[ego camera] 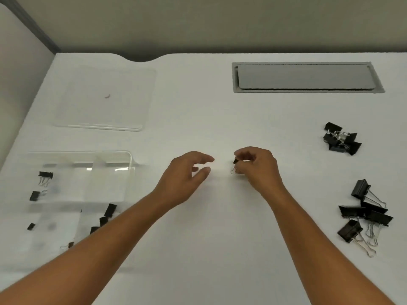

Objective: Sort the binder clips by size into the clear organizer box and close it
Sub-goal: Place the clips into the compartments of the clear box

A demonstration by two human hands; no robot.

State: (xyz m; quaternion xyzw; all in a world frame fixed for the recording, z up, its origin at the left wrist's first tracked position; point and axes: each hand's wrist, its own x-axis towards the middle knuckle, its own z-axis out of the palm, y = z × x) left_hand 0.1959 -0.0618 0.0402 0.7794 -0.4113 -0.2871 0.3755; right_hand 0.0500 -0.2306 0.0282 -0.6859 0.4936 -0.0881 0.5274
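My right hand (257,169) pinches a small black binder clip (234,164) above the middle of the white table, its wire handle hanging down. My left hand (186,178) hovers just left of it, fingers apart and holding nothing. The clear organizer box (130,155) stands open at the left, with several small black clips (45,175) in its compartments; my left forearm hides part of it. Its clear lid (105,127) lies flat behind it. At the right lie a pile of medium clips (341,139) and a pile of large clips (363,214).
A grey cable hatch (306,77) is set into the table at the back right. The table's back edge has a notch (141,59) at the wall. A grey partition (33,25) rises at the far left.
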